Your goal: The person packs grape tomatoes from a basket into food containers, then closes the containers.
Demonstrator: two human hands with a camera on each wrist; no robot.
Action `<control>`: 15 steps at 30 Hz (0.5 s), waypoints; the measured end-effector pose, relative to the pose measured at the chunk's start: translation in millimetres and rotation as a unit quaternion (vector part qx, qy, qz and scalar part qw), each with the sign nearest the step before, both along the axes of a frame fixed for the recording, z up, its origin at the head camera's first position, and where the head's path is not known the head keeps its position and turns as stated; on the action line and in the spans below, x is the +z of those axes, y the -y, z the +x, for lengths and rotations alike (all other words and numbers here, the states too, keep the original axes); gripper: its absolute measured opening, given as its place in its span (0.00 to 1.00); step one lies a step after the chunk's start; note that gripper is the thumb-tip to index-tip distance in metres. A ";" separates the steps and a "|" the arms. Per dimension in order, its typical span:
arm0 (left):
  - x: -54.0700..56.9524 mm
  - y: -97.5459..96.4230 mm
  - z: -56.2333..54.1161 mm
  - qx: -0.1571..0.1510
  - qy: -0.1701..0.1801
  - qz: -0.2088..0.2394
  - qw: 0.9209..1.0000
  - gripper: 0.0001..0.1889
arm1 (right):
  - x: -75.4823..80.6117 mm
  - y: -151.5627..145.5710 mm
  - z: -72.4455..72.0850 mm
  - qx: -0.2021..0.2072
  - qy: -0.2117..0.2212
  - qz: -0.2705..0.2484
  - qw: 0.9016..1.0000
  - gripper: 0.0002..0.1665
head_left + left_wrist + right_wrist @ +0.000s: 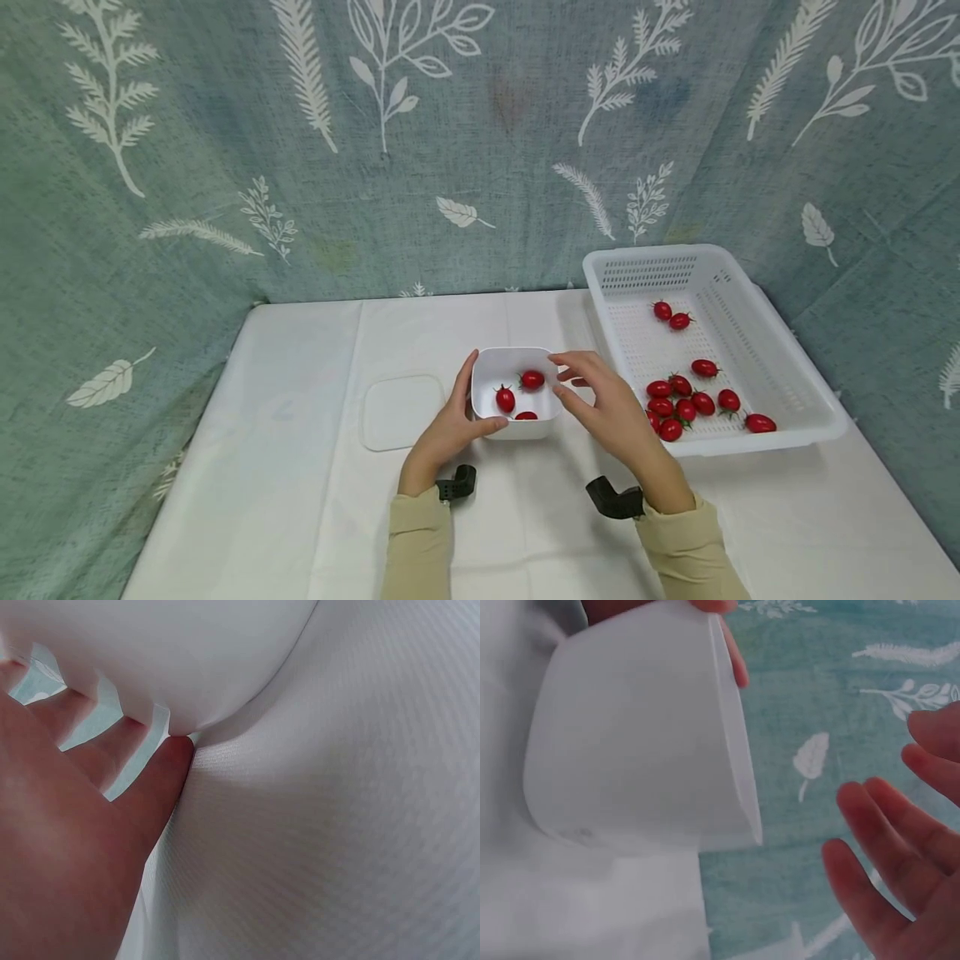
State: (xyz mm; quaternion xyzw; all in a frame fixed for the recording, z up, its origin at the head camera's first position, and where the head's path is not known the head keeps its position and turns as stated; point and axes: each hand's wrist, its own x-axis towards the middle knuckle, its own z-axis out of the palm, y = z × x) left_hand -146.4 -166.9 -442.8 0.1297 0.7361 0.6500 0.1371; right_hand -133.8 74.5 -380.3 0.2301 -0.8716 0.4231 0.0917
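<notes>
A small white box (516,429) with three cherry tomatoes (505,399) visible inside stands near the table's middle. My left hand (452,425) holds it from the left, thumb over the near rim and fingers along the side. In the left wrist view the fingertips (180,742) meet the wall low down by the cloth. At the box's right rim my right hand (600,400) hovers with its fingers spread and nothing between them. The right wrist view shows those fingers (866,889) apart from the box wall (637,735).
To the right stands a white perforated basket (780,350) with several cherry tomatoes (703,403), most gathered near its front. A flat translucent lid (402,412) lies left of the box on the white-covered table (285,467). Behind hangs a green leaf-patterned cloth (450,167).
</notes>
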 end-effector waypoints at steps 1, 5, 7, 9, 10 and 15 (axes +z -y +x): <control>-0.2 0.2 -0.1 0.000 0.000 0.001 1.000 0.53 | 1.7 -2.8 -0.4 0.001 0.005 0.008 1.000 0.22; -3.4 0.1 -0.8 -0.006 -0.001 0.013 1.000 0.54 | 9.9 -17.6 -0.3 0.008 0.041 0.032 0.999 0.23; -5.7 0.0 -1.2 -0.009 -0.004 0.017 1.000 0.54 | 14.1 -26.7 0.2 0.012 0.057 0.047 0.997 0.24; -6.7 0.1 -1.5 -0.011 -0.007 0.020 1.000 0.54 | 18.9 -36.5 0.4 0.014 0.074 0.066 0.995 0.25; -7.1 0.4 -1.6 -0.010 -0.007 0.021 1.000 0.54 | 20.7 -41.4 0.0 0.015 0.078 0.077 0.994 0.25; -7.1 2.4 -1.8 -0.006 -0.009 0.021 1.000 0.54 | 26.6 -67.4 -7.7 0.021 0.076 0.129 0.989 0.26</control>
